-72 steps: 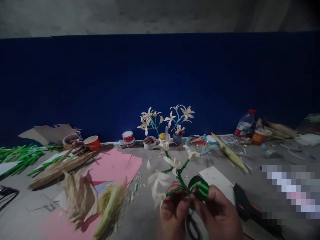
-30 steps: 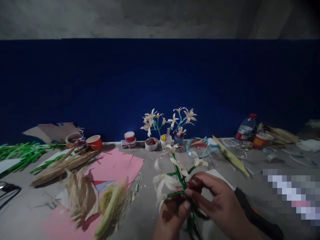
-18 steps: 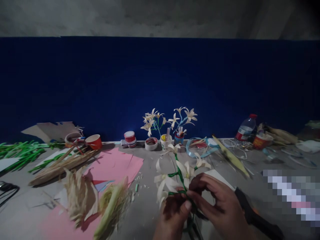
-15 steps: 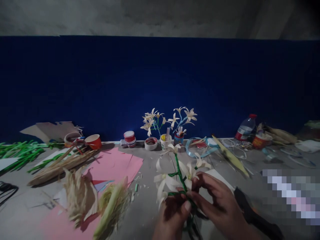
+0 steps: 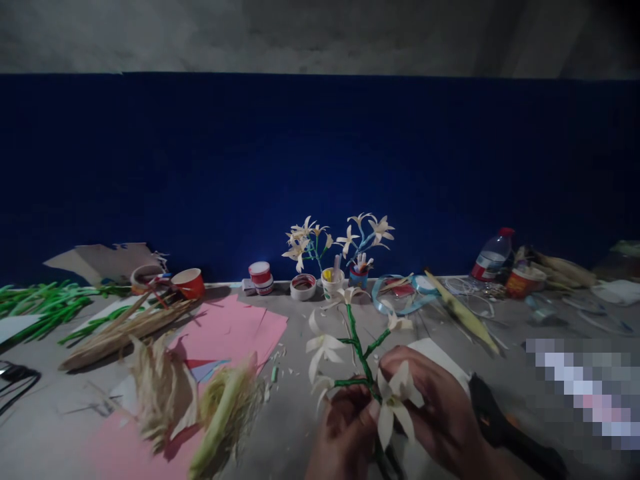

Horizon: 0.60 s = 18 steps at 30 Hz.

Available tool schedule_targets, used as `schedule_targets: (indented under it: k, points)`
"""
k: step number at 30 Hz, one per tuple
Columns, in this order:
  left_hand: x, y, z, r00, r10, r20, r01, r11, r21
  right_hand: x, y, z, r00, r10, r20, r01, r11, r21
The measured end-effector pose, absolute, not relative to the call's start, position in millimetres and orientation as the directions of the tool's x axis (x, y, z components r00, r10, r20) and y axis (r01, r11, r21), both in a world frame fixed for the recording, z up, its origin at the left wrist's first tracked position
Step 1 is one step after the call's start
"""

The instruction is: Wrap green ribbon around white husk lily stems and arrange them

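Left of the flower stem, a strip of bare grey table lies open as far as the corn husk heap and the pink paper. Right of the stem, a black glue gun blocks the near side. Behind the stem, a row of small cups and a blue ribbon stand across the way.

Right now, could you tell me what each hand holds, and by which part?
The left hand grips the flower sprig by its lower green stem; the right hand holds a cream flower, seemingly by its base, against that stem.
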<state>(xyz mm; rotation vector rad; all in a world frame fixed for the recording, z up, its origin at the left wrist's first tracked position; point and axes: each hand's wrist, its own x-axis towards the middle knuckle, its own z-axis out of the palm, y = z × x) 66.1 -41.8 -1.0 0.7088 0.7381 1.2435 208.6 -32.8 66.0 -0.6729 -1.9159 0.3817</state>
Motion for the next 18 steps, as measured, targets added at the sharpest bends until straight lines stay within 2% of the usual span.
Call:
schedule_targets:
  k: [2,8,14,18]
  points:
    - [66,-42,1,0.158,0.983,-0.094,-0.544,0.166,0.822,209,-33,65,-0.325,0.611,0.722,0.294,0.791,-0.537]
    - [72,-44,-13,0.085,0.988,-0.132,-0.547,0.157,0.822,211,-33,68,-0.272,0.762,0.588,0.235,0.645,-0.727]
    - [75,-40,-17,0.110,0.979,-0.173,-0.657,0.202,0.726,210,-28,76,-0.254,0.754,0.606,0.330,0.657,-0.678]
    - [75,-39,-7,0.152,0.976,-0.154,-0.686,0.216,0.695,209,-25,80,-0.264,0.704,0.659,0.296,0.709,-0.640]
